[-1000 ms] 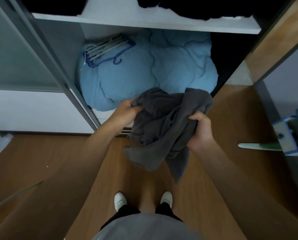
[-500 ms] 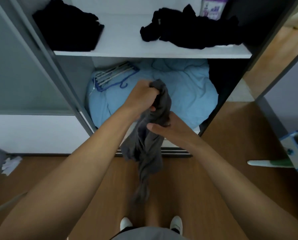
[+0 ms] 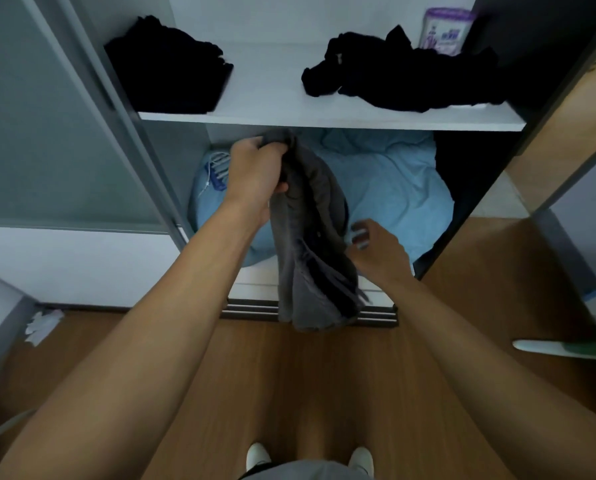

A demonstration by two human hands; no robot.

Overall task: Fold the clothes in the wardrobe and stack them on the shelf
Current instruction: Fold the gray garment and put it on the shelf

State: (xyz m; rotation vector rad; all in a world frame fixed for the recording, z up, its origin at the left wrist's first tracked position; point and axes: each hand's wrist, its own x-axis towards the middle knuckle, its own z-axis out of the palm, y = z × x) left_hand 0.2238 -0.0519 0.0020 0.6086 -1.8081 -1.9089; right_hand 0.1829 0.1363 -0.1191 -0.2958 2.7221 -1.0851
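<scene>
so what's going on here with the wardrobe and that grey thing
A person stands at an open wardrobe, sorting clothes. Their left hand grips the top of a dark grey soft garment, which hangs down in front of a light blue duvet. The right hand is at the garment's right edge, fingers loose, not clearly gripping. On the white shelf above sit a folded black stack on the left and a loose black heap on the right.
</scene>
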